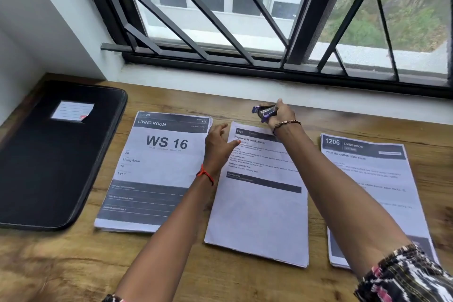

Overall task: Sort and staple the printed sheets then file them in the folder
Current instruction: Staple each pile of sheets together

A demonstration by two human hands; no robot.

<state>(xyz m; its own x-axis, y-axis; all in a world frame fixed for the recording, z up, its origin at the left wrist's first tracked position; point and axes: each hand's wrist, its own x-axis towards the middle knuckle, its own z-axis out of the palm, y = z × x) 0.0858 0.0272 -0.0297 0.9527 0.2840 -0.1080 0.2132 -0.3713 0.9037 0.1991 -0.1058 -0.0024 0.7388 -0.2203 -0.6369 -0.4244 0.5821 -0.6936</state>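
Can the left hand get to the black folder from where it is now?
Probably yes. The left hand is open and empty at the middle stack, and the black folder lies closed beyond the WS 16 stack, with only flat paper between.

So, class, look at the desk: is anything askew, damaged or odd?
One thing: the label on the black folder has a corner peeling up. The three paper stacks lie slightly fanned rather than parallel, the middle stack tilted most. Nothing spilled or torn that shows.

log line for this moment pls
right hand holds stapler | left hand on middle stack | folder closed
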